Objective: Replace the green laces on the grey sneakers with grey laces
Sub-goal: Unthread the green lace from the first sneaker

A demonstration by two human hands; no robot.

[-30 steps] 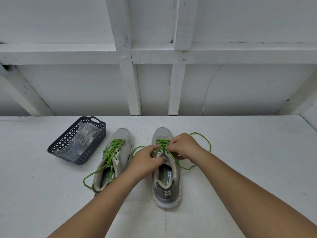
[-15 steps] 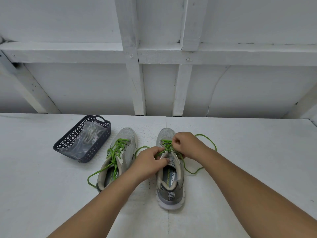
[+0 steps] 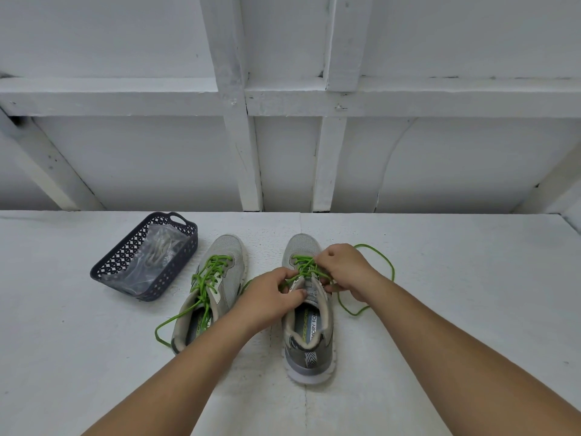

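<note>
Two grey sneakers stand side by side on the white table, toes pointing away. The right sneaker (image 3: pixel 309 341) has a green lace (image 3: pixel 388 265) loosened, its ends looping out to the right and left. My left hand (image 3: pixel 267 294) grips the shoe's tongue and left eyelet edge. My right hand (image 3: pixel 344 270) pinches the green lace at the upper eyelets. The left sneaker (image 3: pixel 220 278) lies untouched with its green lace (image 3: pixel 206 286) untied and trailing toward me. Grey laces (image 3: pixel 160 247) in a clear plastic bag lie inside a dark basket.
The dark perforated basket (image 3: pixel 125 256) sits at the left, tilted, beside the left sneaker. A white panelled wall with wooden beams (image 3: pixel 242 152) rises right behind the table's far edge.
My hands stay on the right sneaker; my right hand has shifted slightly up along the lacing. The camera view has drifted a little.
</note>
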